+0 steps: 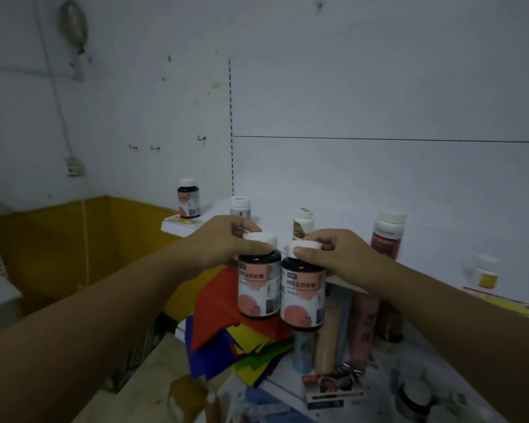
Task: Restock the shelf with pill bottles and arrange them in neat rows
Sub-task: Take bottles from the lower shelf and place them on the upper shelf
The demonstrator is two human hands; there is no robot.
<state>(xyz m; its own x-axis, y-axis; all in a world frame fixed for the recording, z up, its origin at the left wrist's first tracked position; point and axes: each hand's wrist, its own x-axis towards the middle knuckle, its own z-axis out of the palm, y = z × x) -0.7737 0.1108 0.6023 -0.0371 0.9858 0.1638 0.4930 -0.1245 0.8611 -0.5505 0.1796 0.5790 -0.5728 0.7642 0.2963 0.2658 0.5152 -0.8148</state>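
Two dark pill bottles with white caps and pink-and-white labels hang side by side in the air before the white shelf (434,261). My left hand (223,242) grips the left bottle (258,288) by its cap. The right bottle (303,296) is held by the cap in my right hand (336,254). On the shelf stand a matching dark bottle (188,199) at the far left end, a white bottle (240,206), a white bottle with a green-brown label (303,223), a reddish bottle (387,237) and a small yellow-labelled bottle (487,274).
Below the shelf lie red, blue, yellow and green sheets (232,325) and a lower shelf (290,387) crowded with bottles and tubes (342,337). A yellow panel (58,251) fills the left corner. Small hooks (155,147) stick out of the white wall.
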